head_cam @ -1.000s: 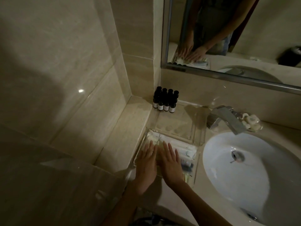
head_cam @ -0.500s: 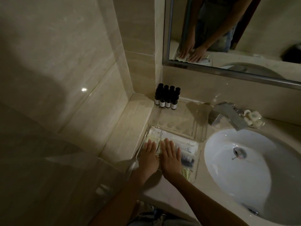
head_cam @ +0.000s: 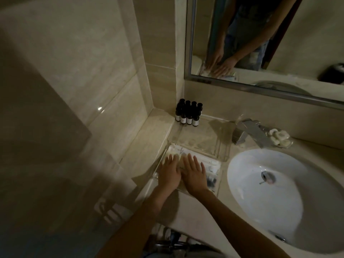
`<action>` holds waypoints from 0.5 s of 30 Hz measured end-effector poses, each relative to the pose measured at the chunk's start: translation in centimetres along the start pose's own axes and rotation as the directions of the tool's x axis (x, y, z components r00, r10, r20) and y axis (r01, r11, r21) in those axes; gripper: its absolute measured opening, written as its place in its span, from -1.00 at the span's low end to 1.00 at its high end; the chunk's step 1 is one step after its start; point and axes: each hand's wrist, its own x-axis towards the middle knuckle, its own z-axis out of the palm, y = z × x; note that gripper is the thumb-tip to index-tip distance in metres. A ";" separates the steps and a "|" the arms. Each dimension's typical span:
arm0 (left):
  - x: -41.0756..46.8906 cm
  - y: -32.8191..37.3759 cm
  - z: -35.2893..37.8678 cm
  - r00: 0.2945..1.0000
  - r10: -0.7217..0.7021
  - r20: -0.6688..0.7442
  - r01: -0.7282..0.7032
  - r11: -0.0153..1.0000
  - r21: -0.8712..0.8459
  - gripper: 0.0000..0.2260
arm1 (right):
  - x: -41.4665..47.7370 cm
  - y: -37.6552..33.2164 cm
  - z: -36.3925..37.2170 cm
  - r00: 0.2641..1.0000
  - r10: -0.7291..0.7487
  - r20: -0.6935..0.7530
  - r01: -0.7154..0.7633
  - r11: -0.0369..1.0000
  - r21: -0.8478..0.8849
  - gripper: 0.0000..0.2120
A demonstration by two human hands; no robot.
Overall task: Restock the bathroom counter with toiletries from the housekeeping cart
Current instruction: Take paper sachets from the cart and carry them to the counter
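A clear acrylic tray (head_cam: 220, 175) lies on the beige counter left of the sink, holding flat white toiletry packets (head_cam: 208, 162). My left hand (head_cam: 170, 172) and my right hand (head_cam: 194, 173) lie side by side, palms down with straight fingers, pressing on the packets. Behind the tray, in the corner, stand several small dark bottles (head_cam: 188, 114) with white labels. A second, empty part of the clear tray (head_cam: 201, 140) sits between the packets and the bottles.
A white round sink (head_cam: 279, 192) fills the right side, with a chrome faucet (head_cam: 247, 134) and a small dish of white soaps (head_cam: 280, 139) behind it. A mirror (head_cam: 270, 43) hangs above. Tiled wall closes the left side.
Both hands have slid slightly toward the near edge of the tray, still flat on the packets; the camera view shifted a little.
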 end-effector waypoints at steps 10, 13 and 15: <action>-9.8 -0.5 -0.5 0.942 -0.111 -0.315 0.033 0.970 -0.240 -0.81 | -6.8 1.7 -4.5 0.991 -0.052 -0.120 0.101 0.892 0.441 -0.79; -12.4 -1.4 -0.1 0.916 -0.128 -0.381 0.040 0.972 -0.231 -0.83 | -8.0 1.3 -4.5 0.989 -0.111 -0.101 0.146 0.859 0.491 -0.82; -14.0 -2.1 -0.4 0.905 -0.204 -0.372 0.119 0.964 -0.238 -0.81 | -8.8 0.8 -4.5 0.982 -0.168 -0.090 0.191 0.848 0.495 -0.84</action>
